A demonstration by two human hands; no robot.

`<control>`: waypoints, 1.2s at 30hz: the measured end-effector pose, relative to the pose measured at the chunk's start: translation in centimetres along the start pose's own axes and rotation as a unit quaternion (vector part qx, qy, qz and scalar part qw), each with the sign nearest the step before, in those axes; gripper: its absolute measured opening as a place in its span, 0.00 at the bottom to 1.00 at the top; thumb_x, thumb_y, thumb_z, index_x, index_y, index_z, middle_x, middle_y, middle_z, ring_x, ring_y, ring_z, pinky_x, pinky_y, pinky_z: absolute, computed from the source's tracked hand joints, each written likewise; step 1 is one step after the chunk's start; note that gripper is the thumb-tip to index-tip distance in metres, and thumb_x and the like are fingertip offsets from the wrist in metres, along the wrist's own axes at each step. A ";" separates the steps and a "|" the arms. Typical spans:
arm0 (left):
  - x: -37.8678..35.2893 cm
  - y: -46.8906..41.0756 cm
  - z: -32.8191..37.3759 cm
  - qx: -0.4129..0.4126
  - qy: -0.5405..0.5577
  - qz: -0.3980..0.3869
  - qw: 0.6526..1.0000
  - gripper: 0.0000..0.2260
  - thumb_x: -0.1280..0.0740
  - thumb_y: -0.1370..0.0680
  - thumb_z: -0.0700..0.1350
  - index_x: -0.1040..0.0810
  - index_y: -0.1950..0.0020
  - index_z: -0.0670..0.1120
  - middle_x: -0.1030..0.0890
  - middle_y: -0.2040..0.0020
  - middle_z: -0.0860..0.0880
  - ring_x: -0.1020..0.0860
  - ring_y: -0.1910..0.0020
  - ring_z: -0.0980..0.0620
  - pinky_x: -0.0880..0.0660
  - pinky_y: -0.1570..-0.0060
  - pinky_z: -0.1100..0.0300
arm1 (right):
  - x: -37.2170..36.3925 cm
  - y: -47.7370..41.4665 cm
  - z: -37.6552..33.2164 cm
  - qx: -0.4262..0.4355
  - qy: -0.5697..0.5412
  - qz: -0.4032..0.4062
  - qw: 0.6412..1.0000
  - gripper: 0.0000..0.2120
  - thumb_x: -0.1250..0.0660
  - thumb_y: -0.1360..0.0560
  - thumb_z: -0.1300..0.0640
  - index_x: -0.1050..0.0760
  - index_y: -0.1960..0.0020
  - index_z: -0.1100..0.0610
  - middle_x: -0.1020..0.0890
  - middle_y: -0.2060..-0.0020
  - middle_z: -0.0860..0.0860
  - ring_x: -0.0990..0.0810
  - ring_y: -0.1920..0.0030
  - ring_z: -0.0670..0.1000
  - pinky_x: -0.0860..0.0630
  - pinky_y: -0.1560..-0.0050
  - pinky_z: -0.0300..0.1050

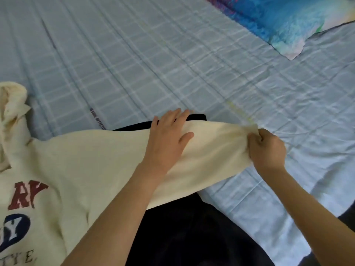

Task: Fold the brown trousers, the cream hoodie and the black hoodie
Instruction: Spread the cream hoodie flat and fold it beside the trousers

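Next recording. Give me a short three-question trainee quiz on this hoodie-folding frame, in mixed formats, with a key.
1. True or false: the left hand lies flat, fingers straight, on a sleeve of the cream hoodie.
2. Multiple choice: which part of the cream hoodie does the right hand pinch? A) the cuff end of the sleeve B) the hood C) the printed lettering
3. Fill in: the black garment lies ___ the cream hoodie's sleeve.
Key: 1 true; 2 A; 3 under.
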State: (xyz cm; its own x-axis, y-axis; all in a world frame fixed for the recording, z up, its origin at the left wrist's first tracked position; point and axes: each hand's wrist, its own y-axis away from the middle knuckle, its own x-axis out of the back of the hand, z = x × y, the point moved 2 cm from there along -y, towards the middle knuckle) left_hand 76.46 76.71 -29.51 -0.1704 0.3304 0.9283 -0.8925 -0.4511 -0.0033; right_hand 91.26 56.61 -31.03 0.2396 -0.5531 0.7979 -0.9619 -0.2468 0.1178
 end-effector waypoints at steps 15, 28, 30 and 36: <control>-4.3 10.8 -7.7 0.164 -0.065 -0.096 0.980 0.28 0.59 0.18 0.59 0.48 0.19 0.53 0.48 0.19 0.54 0.55 0.20 0.49 0.63 0.24 0.44 | -14.7 10.3 -7.7 0.318 0.131 -0.162 0.925 0.25 0.54 0.18 0.48 0.38 0.22 0.48 0.38 0.22 0.46 0.47 0.20 0.51 0.54 0.21 0.53; 6.1 33.9 -11.0 0.308 -0.025 0.095 0.946 0.25 0.53 0.16 0.54 0.39 0.21 0.48 0.36 0.22 0.48 0.41 0.22 0.46 0.47 0.24 0.44 | -15.4 31.1 -15.5 0.453 0.012 -0.291 0.842 0.26 0.55 0.16 0.47 0.47 0.19 0.47 0.43 0.21 0.44 0.50 0.20 0.47 0.57 0.21 0.45; 4.0 36.8 -12.5 0.345 0.007 0.002 0.939 0.25 0.59 0.17 0.56 0.52 0.20 0.52 0.49 0.20 0.52 0.50 0.20 0.50 0.55 0.22 0.50 | -17.9 33.3 -14.6 0.475 0.126 -0.315 0.812 0.26 0.57 0.16 0.46 0.52 0.18 0.46 0.50 0.19 0.46 0.56 0.19 0.50 0.61 0.21 0.49; 1.5 45.9 -12.9 0.288 0.097 0.059 0.951 0.25 0.54 0.15 0.56 0.43 0.20 0.50 0.41 0.21 0.53 0.46 0.21 0.53 0.51 0.22 0.54 | -16.8 35.8 -12.8 0.446 0.051 -0.293 0.844 0.22 0.47 0.16 0.52 0.34 0.24 0.56 0.35 0.23 0.55 0.40 0.23 0.55 0.48 0.22 0.45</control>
State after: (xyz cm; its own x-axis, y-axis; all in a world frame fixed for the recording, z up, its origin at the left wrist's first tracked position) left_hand 29.86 67.16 -33.06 -0.3800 0.3706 0.8475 -0.4942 -0.8558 0.1527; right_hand 51.12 67.30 -32.68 0.5834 -0.0683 0.8093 -0.1894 -0.9804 0.0538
